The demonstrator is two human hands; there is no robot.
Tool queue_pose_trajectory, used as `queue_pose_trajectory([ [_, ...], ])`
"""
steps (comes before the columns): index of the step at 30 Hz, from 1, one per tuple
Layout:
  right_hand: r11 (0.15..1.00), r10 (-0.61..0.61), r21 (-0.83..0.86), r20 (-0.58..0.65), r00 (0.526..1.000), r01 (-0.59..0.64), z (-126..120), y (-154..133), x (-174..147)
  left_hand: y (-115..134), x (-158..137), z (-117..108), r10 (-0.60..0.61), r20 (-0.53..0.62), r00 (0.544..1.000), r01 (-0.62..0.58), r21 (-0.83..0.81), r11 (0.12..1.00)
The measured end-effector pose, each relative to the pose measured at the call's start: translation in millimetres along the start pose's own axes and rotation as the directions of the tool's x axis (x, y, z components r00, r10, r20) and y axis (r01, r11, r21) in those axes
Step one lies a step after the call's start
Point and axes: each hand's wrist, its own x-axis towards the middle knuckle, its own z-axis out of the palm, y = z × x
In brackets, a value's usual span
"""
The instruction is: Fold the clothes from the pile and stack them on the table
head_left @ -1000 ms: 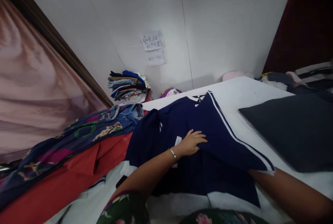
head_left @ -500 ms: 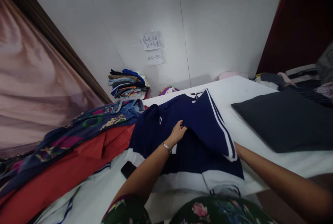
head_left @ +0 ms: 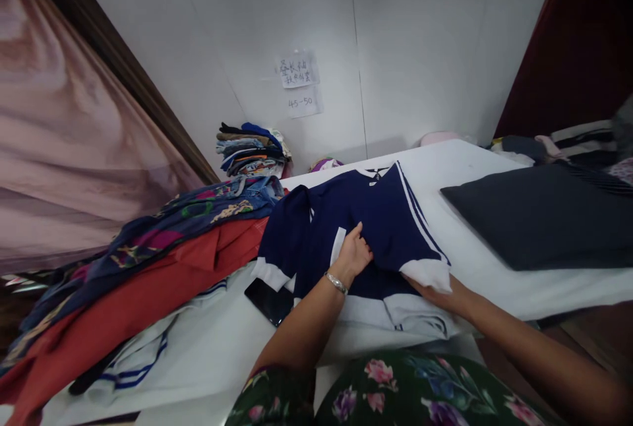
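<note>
Navy sleeve (head_left: 414, 236) pulled in, sign (head_left: 305, 103) w/ "45-50"

A clothes workroom is being looked at here, screened at the left by a shiny pink curtain (head_left: 74, 129); whether it is housed in a home or a shop cannot be told. Garments are seen right along the long white-covered table (head_left: 475, 163): a navy long-sleeved top with white cuffs (head_left: 341, 195), a red cloth garment (head_left: 163, 281), a multicoloured patterned denim garment (head_left: 198, 208). Behind, a mixed-colour stack of folded clothes (head_left: 254, 152) is piled! And up on the pale grey panelled wall (head_left: 420, 37), a white sheet of Chinese handwriting (head_left: 299, 70) is fixed, with a second white sheet (head_left: 303, 101), marked "45-50", just below.
</note>
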Motion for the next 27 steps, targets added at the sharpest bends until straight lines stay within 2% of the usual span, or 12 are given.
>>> queue_pose_trajectory([
  [3, 0.995, 0.092, -0.031, -0.068, 0.993, -0.095, -3.0, 3.8, -11.4, 6.0, -8.1, -4.2, 0.069, 0.063, 0.996, -0.072, 0.039, 0.997],
  [5, 0.991, 0.111, -0.062, -0.112, 0.987, -0.119, -7.5, 3.2, -16.8, -0.8, -16.2, -8.7, 0.000, 0.084, 0.996, -0.009, 0.107, 0.994],
  [8, 0.990, -0.035, -0.139, -0.081, 0.996, 0.024, -18.5, -9.5, -19.5, -22.4, -28.8, -12.9, -0.214, 0.063, 0.975, 0.199, 0.186, 0.962],
  [9, 0.979, -0.103, -0.180, -0.054, 0.993, 0.092, -22.8, -16.5, -19.2, -28.9, -32.6, -13.0, -0.244, 0.058, 0.968, 0.230, 0.183, 0.956],
  [11, 0.943, -0.212, -0.262, 0.004, 0.977, 0.206, -31.1, -31.2, -18.7, -36.4, -39.3, -11.0, -0.201, 0.074, 0.977, 0.189, 0.140, 0.972],
  [14, 0.921, -0.264, -0.280, 0.063, 0.962, 0.271, -38.6, -46.3, -22.8, -36.8, -49.0, -5.4, -0.059, 0.147, 0.987, 0.052, 0.056, 0.997],
  [17, 0.942, -0.274, -0.180, 0.078, 0.959, 0.283, -39.6, -50.2, -37.7, -40.2, -58.7, -0.7, 0.032, 0.174, 0.984, -0.032, -0.003, 0.999],
  [20, 0.955, -0.297, 0.014, 0.005, 0.955, 0.297, -42.2, -52.4, -57.9, -53.9, -64.8, 0.9, 0.068, 0.120, 0.990, -0.066, -0.023, 0.998],
  [23, 0.928, -0.220, 0.279, -0.124, 0.968, 0.247, -53.8, -56.4, -68.4, -67.5, -65.8, 1.6, 0.058, 0.052, 0.997, -0.055, -0.072, 0.996],
  [25, 0.923, -0.040, 0.368, -0.203, 0.978, 0.114, -62.7, -54.7, -64.2, -72.3, -65.6, 3.1, 0.021, -0.007, 1.000, -0.022, -0.092, 0.996],
  [27, 0.919, 0.212, 0.379, -0.230, 0.950, -0.114, -66.2, -45.8, -52.0, -74.2, -66.5, 5.2, -0.005, -0.059, 0.998, 0.001, -0.072, 0.997],
])
